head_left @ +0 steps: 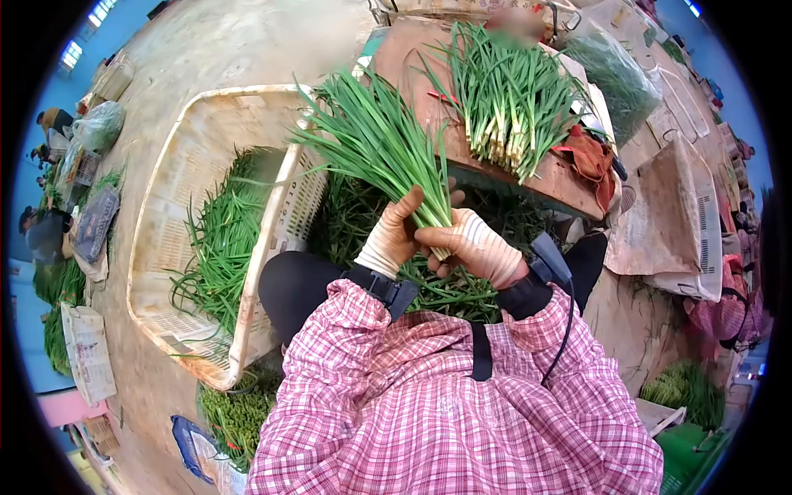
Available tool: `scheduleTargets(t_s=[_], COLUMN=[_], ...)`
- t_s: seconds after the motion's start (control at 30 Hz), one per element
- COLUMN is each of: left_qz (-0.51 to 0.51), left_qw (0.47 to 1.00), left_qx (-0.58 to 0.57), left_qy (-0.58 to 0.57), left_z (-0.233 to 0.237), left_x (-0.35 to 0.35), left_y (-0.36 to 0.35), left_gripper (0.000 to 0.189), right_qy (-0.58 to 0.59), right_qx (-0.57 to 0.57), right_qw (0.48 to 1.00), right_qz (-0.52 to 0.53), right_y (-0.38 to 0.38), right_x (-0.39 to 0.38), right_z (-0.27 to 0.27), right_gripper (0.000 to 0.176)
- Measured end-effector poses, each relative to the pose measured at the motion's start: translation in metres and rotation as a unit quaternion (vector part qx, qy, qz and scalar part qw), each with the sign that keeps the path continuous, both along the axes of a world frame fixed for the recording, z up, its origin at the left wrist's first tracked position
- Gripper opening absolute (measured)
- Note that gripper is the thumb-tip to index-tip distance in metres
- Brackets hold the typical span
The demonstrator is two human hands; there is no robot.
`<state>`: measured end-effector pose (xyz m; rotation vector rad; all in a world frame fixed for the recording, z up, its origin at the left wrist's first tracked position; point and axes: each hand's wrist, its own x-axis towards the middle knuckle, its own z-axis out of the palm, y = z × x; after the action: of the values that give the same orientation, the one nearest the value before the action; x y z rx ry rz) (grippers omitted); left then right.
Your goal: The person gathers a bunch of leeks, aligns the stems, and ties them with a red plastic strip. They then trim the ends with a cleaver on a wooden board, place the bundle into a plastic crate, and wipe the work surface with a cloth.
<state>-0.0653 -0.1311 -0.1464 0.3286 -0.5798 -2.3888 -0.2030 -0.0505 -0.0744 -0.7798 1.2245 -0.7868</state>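
A bunch of garlic chives [396, 153] is held in front of my chest, its pale stem ends toward me and the green leaves fanning out to the upper left. My left hand [391, 233], taped at the palm, is closed at the left side of the stems with the thumb up. My right hand [472, 244], also taped, is wrapped around the stem ends from the right. Beyond them, a pile of garlic chives [513, 103] lies on a brown board [412, 58], with a reddish-brown cloth [590, 165] at the board's right corner.
At my left stands a large white plastic crate [285, 190] with loose chives [227, 247] inside. More greens [454, 297] lie below my hands, between my knees. A lined crate [668, 214] stands at the right. Behind the board is a clear bag of greens [610, 82].
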Motion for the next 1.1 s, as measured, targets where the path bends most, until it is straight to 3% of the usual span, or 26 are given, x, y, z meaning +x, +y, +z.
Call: scheduleTargets(t_s=[0.07, 0.17, 0.2, 0.23, 0.3, 0.33, 0.4, 0.43, 0.47, 0.63, 0.73, 0.93, 1.03, 1.1], left_qz=[0.002, 0.002, 0.005, 0.006, 0.015, 0.023, 0.04, 0.034, 0.047, 0.133, 0.118, 0.144, 0.135, 0.144], left_qw=[1.0, 1.0, 0.998, 0.998, 0.997, 0.997, 0.998, 0.991, 0.992, 0.982, 0.976, 0.98, 0.982, 0.985], left_qx=[-0.015, 0.003, 0.054, 0.051, 0.067, 0.063, 0.043, 0.114, 0.103, -0.012, -0.093, -0.044, -0.015, 0.007], left_qy=[-0.009, -0.004, 0.024, 0.039, 0.034, 0.031, 0.017, -0.059, -0.062, -0.131, -0.159, -0.132, -0.129, -0.095], left_z=[-0.002, -0.007, -0.011, -0.011, -0.016, -0.014, -0.004, -0.007, -0.019, -0.013, 0.007, 0.019, 0.012, 0.011], left_x=[-0.002, -0.003, -0.003, -0.003, -0.004, -0.005, -0.009, -0.004, -0.006, -0.015, -0.009, -0.009, -0.007, -0.01], left_y=[0.0, -0.001, -0.002, -0.003, -0.006, -0.006, -0.002, -0.001, -0.004, 0.002, 0.002, 0.005, 0.002, 0.003], left_gripper=[0.063, 0.058, 0.055, 0.053, 0.054, 0.052, 0.042, 0.044, 0.042, 0.037, 0.037, 0.037, 0.035, 0.033], right_qy=[0.008, 0.125, 0.256, 0.242, 0.212, 0.279, 0.416, 0.47, 0.443, 0.388, 0.357, 0.296, 0.315, 0.406], right_qx=[0.004, -0.063, -0.151, -0.125, -0.18, -0.183, -0.163, -0.151, -0.139, -0.145, -0.148, -0.177, -0.093, -0.197], right_qw=[1.0, 0.987, 0.953, 0.962, 0.957, 0.936, 0.894, 0.87, 0.885, 0.91, 0.922, 0.934, 0.942, 0.89], right_qz=[0.002, 0.073, 0.052, 0.006, -0.083, -0.112, -0.037, 0.011, 0.03, -0.009, -0.041, -0.091, 0.068, -0.062], right_y=[0.002, 0.005, 0.004, 0.004, 0.004, 0.002, 0.005, 0.005, 0.004, 0.001, -0.004, 0.005, -0.001, -0.005], right_x=[0.003, -0.016, -0.021, -0.028, -0.034, -0.026, -0.014, -0.007, -0.002, 0.004, 0.002, 0.021, -0.007, -0.02], right_z=[-0.001, -0.005, -0.01, -0.007, -0.01, -0.01, -0.003, -0.001, 0.005, -0.028, -0.026, -0.025, -0.001, 0.012], right_gripper=[0.026, 0.031, 0.041, 0.048, 0.051, 0.057, 0.075, 0.079, 0.084, 0.076, 0.074, 0.06, 0.062, 0.045])
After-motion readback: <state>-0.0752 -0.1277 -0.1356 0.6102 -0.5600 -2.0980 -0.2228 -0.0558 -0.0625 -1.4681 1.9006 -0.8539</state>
